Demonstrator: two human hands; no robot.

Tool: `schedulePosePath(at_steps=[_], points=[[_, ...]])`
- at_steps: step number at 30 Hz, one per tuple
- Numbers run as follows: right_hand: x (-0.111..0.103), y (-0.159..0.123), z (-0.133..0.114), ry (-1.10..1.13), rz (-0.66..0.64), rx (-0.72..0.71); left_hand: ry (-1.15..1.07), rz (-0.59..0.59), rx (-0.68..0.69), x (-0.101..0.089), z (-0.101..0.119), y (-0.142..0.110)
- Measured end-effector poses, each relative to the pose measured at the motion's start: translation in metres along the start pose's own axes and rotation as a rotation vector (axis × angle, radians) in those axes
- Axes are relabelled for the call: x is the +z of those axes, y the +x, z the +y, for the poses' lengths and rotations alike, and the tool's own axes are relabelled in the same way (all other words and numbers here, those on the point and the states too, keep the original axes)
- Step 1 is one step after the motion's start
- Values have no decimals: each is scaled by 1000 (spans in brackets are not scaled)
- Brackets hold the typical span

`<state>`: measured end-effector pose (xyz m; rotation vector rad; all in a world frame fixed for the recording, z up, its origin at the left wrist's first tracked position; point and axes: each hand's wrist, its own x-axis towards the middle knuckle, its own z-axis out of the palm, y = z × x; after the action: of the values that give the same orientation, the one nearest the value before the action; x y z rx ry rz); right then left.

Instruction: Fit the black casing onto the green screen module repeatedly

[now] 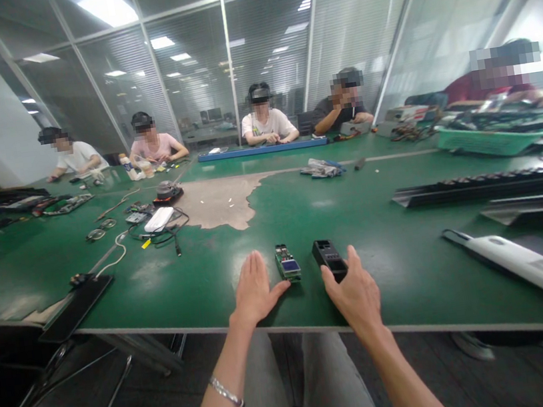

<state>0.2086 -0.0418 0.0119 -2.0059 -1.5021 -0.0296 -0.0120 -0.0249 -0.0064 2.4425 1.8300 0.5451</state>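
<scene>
A small green circuit board [288, 266] with a little display screen lies on the green table [172, 288] in front of me. My left hand [253, 287] rests beside its left side, fingers stretched out flat, the thumb tip reaching the board's near edge. To the right of the board is a black plastic case [328, 254] with rectangular cut-outs in its face. My right hand [354, 286] is around the near end of this case, thumb on its left and fingers on its right. The palm hides the lower part of the case.
A white long-handled device [527, 265] and black metal channels [491, 186] lie to the right. Left of centre are a white power bank [159, 220] and cables. A green basket [489, 138] holds parts. Several people sit along the far side.
</scene>
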Motion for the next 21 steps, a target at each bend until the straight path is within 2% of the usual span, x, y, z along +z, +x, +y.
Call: schedulePosePath(at_steps=[6, 12, 21], points=[[3, -2, 1, 16, 17, -15, 8, -6, 3, -1, 1, 0], [9, -3, 8, 93, 101, -95, -10, -9, -7, -1, 1, -1], [6, -7, 5, 77, 102, -113, -24, -12, -5, -2, 0, -3]])
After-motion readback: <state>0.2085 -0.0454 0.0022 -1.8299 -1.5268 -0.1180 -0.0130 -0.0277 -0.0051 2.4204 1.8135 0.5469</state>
